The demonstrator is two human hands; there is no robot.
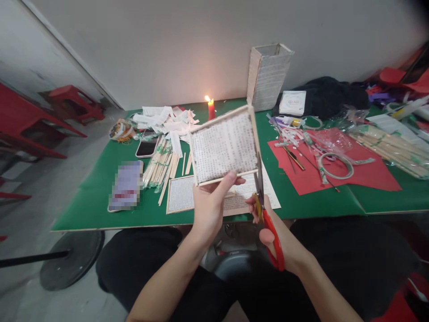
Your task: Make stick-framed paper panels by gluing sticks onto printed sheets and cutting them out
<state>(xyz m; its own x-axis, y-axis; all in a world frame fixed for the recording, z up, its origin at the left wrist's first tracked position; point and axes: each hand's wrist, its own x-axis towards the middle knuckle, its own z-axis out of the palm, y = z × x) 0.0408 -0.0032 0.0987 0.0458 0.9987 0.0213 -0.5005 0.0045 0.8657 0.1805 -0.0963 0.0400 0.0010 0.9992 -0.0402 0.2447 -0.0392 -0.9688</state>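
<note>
My left hand (211, 199) grips the lower edge of a small stick-framed panel (224, 145) covered with printed paper, holding it tilted above the table. In my right hand (271, 223) is a pair of scissors (276, 246) with red handles. Its blades point up, apart, at the panel's lower right corner. Beneath, a second framed panel (181, 194) lies flat on the table, partly hidden by my left hand. A printed sheet (271, 197) lies under my hands, near the table's front edge.
A lit red candle (211, 109) stands behind the panel, close to its top edge. Chopstick bundles (157, 167), paper strips (154, 117) and a phone (125, 185) lie left. A tall paper-covered frame (268, 78) stands behind. Right, red paper (301, 183) holds wire and tools.
</note>
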